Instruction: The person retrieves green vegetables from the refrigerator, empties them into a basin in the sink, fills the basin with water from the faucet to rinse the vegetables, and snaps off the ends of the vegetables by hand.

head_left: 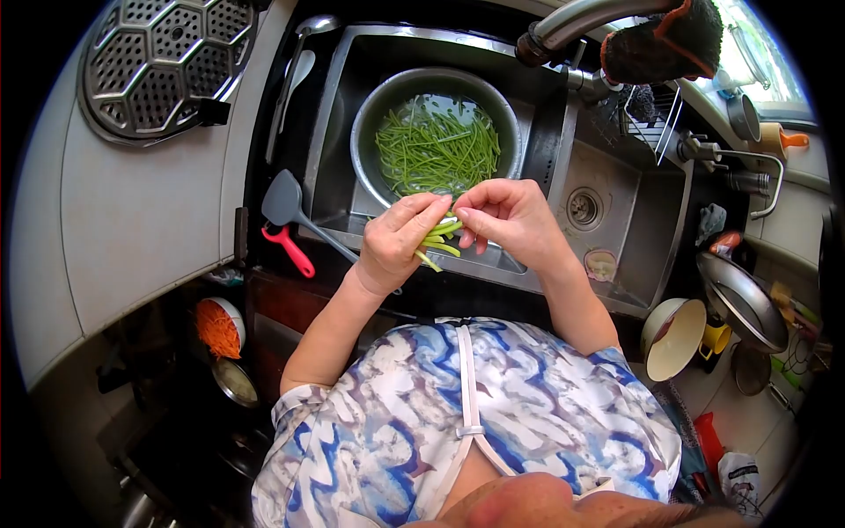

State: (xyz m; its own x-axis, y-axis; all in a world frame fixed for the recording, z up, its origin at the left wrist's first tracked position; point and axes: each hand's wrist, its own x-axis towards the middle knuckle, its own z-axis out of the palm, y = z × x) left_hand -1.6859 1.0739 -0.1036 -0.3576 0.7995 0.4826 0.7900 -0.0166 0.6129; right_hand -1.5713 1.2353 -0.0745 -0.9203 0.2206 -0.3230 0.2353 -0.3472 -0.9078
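Observation:
My left hand [390,245] is closed around a small bunch of thin green vegetable stems [443,249], whose pale ends stick out toward me. Close beside it, my right hand [518,222] has thumb and forefinger pinched at the upper ends of these stems. Both hands are over the near rim of a round metal basin [358,145]. Many similar cut green stems [436,145] float in water inside it. The basin stands in the left bowl of a steel sink [330,97].
The right sink bowl [607,176] has a drain and a small pinkish thing near its front. The tap [563,31] arches above. Left lie a grey spatula [283,198], a red-handled tool [289,251] and a ladle [304,53]. Pans and a cream bowl [673,339] stand right.

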